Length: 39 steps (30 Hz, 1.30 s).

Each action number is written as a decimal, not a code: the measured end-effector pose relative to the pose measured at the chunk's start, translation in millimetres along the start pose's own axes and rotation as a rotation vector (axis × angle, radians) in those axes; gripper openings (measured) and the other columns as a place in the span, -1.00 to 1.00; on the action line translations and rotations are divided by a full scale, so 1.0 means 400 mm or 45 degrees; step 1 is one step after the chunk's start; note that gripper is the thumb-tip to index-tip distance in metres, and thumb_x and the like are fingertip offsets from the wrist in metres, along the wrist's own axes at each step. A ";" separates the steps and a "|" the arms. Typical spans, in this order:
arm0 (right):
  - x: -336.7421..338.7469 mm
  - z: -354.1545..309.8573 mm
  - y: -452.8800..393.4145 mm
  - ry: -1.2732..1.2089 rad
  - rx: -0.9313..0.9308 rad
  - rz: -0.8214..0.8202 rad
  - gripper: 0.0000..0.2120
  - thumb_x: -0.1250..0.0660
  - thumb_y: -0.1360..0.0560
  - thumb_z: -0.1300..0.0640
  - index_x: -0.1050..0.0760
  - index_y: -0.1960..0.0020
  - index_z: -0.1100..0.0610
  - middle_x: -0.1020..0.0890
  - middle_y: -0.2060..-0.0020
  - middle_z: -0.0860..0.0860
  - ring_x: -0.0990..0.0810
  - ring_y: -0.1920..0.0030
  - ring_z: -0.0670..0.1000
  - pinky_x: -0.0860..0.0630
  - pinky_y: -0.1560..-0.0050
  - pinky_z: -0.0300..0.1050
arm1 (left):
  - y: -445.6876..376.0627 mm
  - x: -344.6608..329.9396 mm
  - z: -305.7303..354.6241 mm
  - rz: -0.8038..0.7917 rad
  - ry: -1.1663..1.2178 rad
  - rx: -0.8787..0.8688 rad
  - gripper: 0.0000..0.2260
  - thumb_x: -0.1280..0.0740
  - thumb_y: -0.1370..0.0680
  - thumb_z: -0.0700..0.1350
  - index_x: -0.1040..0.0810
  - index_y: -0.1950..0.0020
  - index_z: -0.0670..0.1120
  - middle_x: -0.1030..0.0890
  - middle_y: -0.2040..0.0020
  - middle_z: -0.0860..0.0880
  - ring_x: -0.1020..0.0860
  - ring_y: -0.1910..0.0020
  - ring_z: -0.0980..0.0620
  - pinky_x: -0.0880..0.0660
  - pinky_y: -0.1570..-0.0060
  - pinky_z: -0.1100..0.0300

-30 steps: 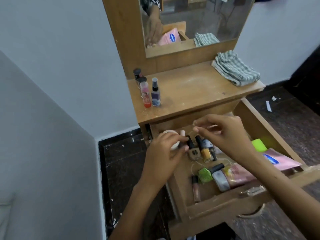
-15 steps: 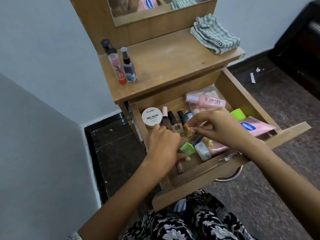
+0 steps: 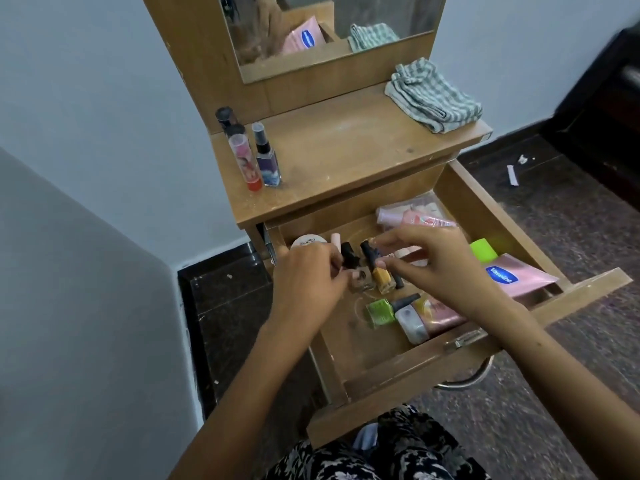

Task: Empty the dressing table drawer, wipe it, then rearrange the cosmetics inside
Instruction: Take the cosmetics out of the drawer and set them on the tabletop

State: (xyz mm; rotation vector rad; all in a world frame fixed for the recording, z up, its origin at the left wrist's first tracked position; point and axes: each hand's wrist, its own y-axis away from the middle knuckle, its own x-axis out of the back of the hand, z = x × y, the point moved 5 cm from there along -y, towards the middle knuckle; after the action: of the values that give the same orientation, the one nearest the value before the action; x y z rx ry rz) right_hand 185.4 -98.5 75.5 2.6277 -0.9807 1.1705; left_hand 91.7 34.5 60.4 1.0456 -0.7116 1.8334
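Observation:
The wooden drawer [image 3: 485, 362] of the dressing table stands pulled out with cosmetics inside. My left hand [image 3: 308, 282] curls its fingers around a nail polish bottle with a black cap [image 3: 349, 259] at the drawer's back left. My right hand [image 3: 436, 268] pinches the black cap of a yellow nail polish bottle [image 3: 381, 275] beside it. A white round jar [image 3: 306, 241] sits at the back left corner. A green bottle [image 3: 379, 311], a white tube [image 3: 412, 323] and a pink Vaseline pouch [image 3: 516, 277] lie nearer the front and right.
On the table top [image 3: 346, 150] stand several small bottles [image 3: 256, 157] at the left and a folded striped cloth [image 3: 433, 95] at the right. A mirror [image 3: 329, 26] rises behind. Pink tubes [image 3: 412, 214] lie at the drawer's back right. Walls close in on the left.
My left hand has moved from the drawer's front up to the row of nail polish bottles. My right hand has shifted slightly back and now holds the yellow bottle's cap.

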 end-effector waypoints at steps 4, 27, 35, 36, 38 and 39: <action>-0.026 -0.046 -0.028 -0.078 0.111 -0.008 -0.68 -0.47 -0.40 0.21 -0.57 -0.13 0.06 -0.63 -0.01 -0.13 -0.60 0.01 -0.21 -0.58 0.02 -0.33 | 0.003 0.043 -0.034 -0.043 0.863 0.182 -0.89 -0.41 -0.48 -0.04 -0.67 0.06 -0.03 -0.68 0.23 0.05 -0.61 0.23 0.24 -0.52 0.26 0.39; -0.082 -0.207 -0.210 0.093 0.284 0.184 -0.78 -0.47 -0.39 0.23 -0.65 -0.04 0.16 -0.56 0.12 0.06 -0.55 0.16 -0.01 -0.54 0.13 -0.16 | -0.001 0.207 -0.124 0.740 0.572 0.033 -0.79 -0.51 -0.39 -0.10 -0.67 -0.02 0.01 -0.64 0.05 0.15 -0.54 0.05 0.18 -0.44 0.17 0.40; -0.096 -0.219 -0.234 -0.521 0.153 0.287 -0.70 -0.51 -0.35 0.30 -0.48 0.00 0.18 -0.64 0.17 0.03 -0.64 0.16 -0.11 -0.61 0.22 -0.26 | -0.028 0.174 -0.143 0.833 0.541 0.099 -0.83 -0.44 -0.44 0.02 -0.67 0.01 0.01 -0.62 0.22 0.16 -0.55 0.19 0.17 -0.47 0.22 0.26; -0.100 -0.216 -0.234 -0.552 0.139 0.287 -0.71 -0.51 -0.35 0.31 -0.48 0.01 0.19 -0.65 0.17 0.04 -0.65 0.15 -0.10 -0.62 0.19 -0.22 | -0.028 0.172 -0.147 0.852 0.571 0.128 -0.83 -0.43 -0.43 0.04 -0.67 0.03 0.02 -0.62 0.25 0.17 -0.55 0.21 0.17 -0.48 0.24 0.23; -0.104 -0.205 -0.232 -0.539 0.117 0.277 -0.75 -0.51 -0.36 0.28 -0.51 0.03 0.18 -0.66 0.17 0.03 -0.65 0.14 -0.11 -0.63 0.13 -0.17 | -0.031 0.167 -0.157 0.883 0.616 0.187 -0.78 -0.42 -0.41 0.10 -0.67 0.03 0.02 -0.64 0.25 0.12 -0.55 0.24 0.19 -0.49 0.24 0.24; -0.102 -0.198 -0.229 -0.505 0.113 0.278 -0.77 -0.51 -0.37 0.25 -0.52 0.04 0.17 -0.66 0.17 0.00 -0.65 0.14 -0.12 -0.62 0.12 -0.18 | -0.034 0.165 -0.161 0.897 0.614 0.207 -0.76 -0.43 -0.40 0.12 -0.67 0.02 0.02 -0.64 0.24 0.09 -0.54 0.24 0.20 -0.47 0.25 0.26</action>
State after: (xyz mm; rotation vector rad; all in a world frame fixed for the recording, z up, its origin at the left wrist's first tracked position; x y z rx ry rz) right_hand 169.7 21.2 116.9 2.9537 -1.3382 0.7498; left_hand 63.2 118.7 88.1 0.4135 -0.6838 2.6577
